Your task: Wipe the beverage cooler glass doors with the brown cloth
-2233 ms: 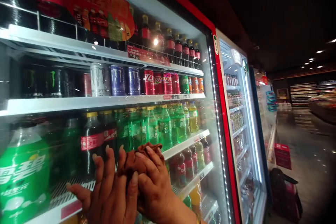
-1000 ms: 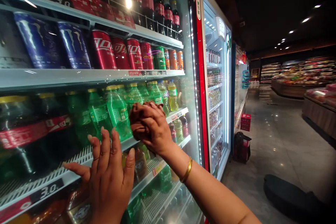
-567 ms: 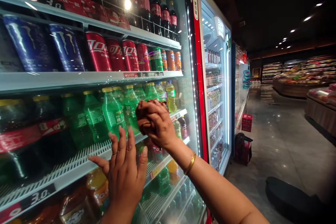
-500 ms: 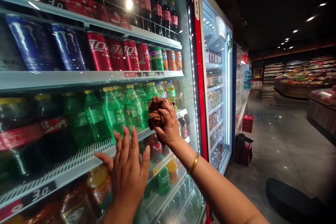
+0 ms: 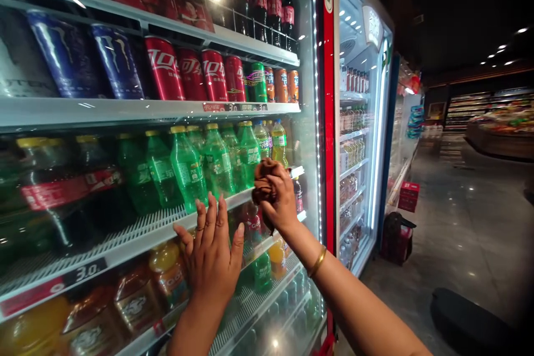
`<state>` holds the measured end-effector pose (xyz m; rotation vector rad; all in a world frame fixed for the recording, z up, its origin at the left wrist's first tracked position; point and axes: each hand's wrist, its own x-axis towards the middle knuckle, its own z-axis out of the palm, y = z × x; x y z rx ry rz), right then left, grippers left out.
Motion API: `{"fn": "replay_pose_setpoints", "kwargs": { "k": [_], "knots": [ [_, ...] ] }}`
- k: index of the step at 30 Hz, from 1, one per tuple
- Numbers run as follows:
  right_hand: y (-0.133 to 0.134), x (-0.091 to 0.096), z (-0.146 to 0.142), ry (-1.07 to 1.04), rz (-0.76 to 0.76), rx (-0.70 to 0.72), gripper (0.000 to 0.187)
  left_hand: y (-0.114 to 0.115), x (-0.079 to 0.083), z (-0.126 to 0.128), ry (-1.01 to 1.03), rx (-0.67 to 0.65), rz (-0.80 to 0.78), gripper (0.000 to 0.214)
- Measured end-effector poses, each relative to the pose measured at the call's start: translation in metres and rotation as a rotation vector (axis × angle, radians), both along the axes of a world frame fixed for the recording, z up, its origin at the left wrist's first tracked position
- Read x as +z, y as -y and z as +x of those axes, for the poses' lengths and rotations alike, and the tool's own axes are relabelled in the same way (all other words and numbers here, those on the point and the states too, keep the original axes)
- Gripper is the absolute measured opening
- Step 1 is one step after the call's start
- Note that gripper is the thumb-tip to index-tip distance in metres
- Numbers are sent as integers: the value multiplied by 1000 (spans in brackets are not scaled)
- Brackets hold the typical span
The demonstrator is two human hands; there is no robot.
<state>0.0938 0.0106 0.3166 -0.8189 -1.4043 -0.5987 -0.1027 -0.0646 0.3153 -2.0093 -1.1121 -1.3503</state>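
In my right hand (image 5: 280, 197) is a crumpled brown cloth (image 5: 264, 183), pressed to the glass door (image 5: 233, 320) of a drinks fridge. A gold bangle (image 5: 318, 261) circles that wrist. Lower and to the left, my left hand (image 5: 214, 253) lies flat on or close to the glass with its fingers spread, holding nothing. Behind the glass, green soda bottles (image 5: 187, 169) line the middle shelf. Red cans (image 5: 164, 69) and blue cans (image 5: 119, 61) stand on the shelf above. The cloth's underside against the door is hidden.
The fridge's red frame (image 5: 329, 122) runs down just right of my hands. Beyond it stands a second lit fridge (image 5: 354, 167). Further along the aisle are a red box (image 5: 408, 196) and a dark bag (image 5: 394, 236) on the grey floor (image 5: 467, 222). A dark rounded object (image 5: 463, 311) lies lower right.
The view has shifted, so the fridges sit further right in the picture. Both hands stay near the same part of the glass; the cloth is still in my right hand.
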Motion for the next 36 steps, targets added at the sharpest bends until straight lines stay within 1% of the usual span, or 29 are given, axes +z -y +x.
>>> {"fn": "replay_pose_setpoints", "kwargs": {
  "k": [2, 3, 4, 5, 6, 7, 9, 11, 12, 13, 14, 15, 17, 18, 19, 20, 21, 22, 24, 26, 28, 29, 30, 32, 34, 35, 36],
  "knots": [
    [0, -30, -3, -171, -47, -85, 55, 2, -5, -3, -15, 25, 3, 72],
    [3, -44, -10, -199, -54, -95, 56, 2, -8, -3, -28, 37, 1, 72],
    [7, -56, -19, -187, -52, -80, 56, 2, -10, -2, -43, 50, 1, 72],
    [12, -62, -28, -137, -37, -37, 53, 2, -13, 0, -61, 60, 4, 72],
    [17, -63, -36, -62, -21, 22, 50, 1, -15, 3, -81, 61, 13, 72],
    [20, -58, -42, 23, -5, 81, 46, 0, -16, 6, -97, 56, 25, 72],
    [22, -36, -42, 176, 19, 166, 40, -3, -16, 14, -104, 33, 44, 74],
    [15, -13, -28, 238, 34, 173, 40, -5, -14, 21, -86, 18, 36, 74],
    [10, -6, -17, 217, 31, 152, 41, -5, -13, 25, -74, 17, 26, 74],
    [6, -4, -6, 163, 17, 119, 44, -5, -12, 28, -66, 19, 14, 72],
    [3, -7, 3, 85, -5, 78, 46, -5, -12, 31, -62, 18, 3, 71],
    [2, -14, 11, -1, -31, 34, 49, -5, -13, 35, -58, 16, -7, 71],
    [5, -39, 15, -106, -75, -27, 53, -6, -19, 42, -53, -1, -20, 70],
    [10, -53, 13, -97, -84, -30, 53, -8, -23, 46, -50, -13, -26, 69],
    [15, -64, 9, -39, -89, -10, 50, -9, -28, 51, -47, -28, -30, 68],
    [20, -72, 5, 47, -97, 26, 46, -10, -32, 56, -46, -44, -29, 67],
    [23, -75, 1, 128, -108, 59, 43, -12, -36, 61, -43, -55, -24, 66],
    [25, -74, -1, 200, -120, 88, 41, -13, -39, 66, -41, -61, -14, 66],
    [23, -59, 4, 264, -123, 114, 40, -15, -41, 74, -47, -48, 10, 66],
    [12, -39, 21, 209, -82, 85, 39, -16, -37, 78, -67, 0, 28, 66],
    [-1, -27, 42, 91, -61, 24, 42, -17, -27, 78, -84, 56, 42, 66],
    [-6, -28, 51, 32, -66, -6, 46, -17, -22, 78, -85, 78, 48, 67],
    [-9, -32, 58, -13, -80, -29, 50, -18, -17, 77, -81, 91, 56, 67],
    [-9, -51, 61, -65, -98, -53, 55, -21, -9, 76, -71, 100, 64, 70],
    [-4, -70, 51, -69, -86, -54, 59, -25, -5, 77, -65, 91, 63, 72],
    [0, -76, 43, -38, -79, -39, 61, -27, -5, 79, -64, 82, 63, 73],
    [2, -78, 36, 4, -70, -19, 61, -29, -5, 81, -59, 73, 64, 74]
  ]
}}
